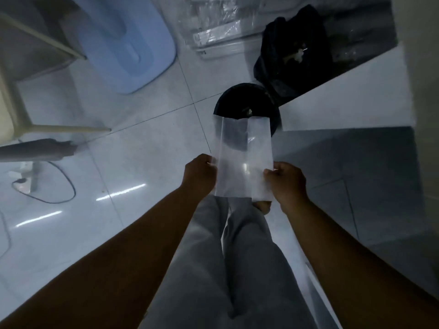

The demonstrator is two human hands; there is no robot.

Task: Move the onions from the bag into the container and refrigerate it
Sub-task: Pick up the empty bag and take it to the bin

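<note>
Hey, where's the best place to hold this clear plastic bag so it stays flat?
By its two long side edges near the lower end, one from each side, as the left hand and right hand do: the clear plastic bag looks flat, thin and empty.

Under me glossy pale tiled floor [133, 143], light streaks reflecting; beige chair [14, 96] at my left, blue plastic lid [133, 48] beside, black bin [247, 103] ahead.

Your fingers [269, 173] on both hands are mostly hidden behind the translucent bag [244, 160]. The bag blurs the black bin [237, 100] rim behind it. Your forearms run off the bottom edge, and the blue stool [128, 43] is cut by the top edge.
</note>
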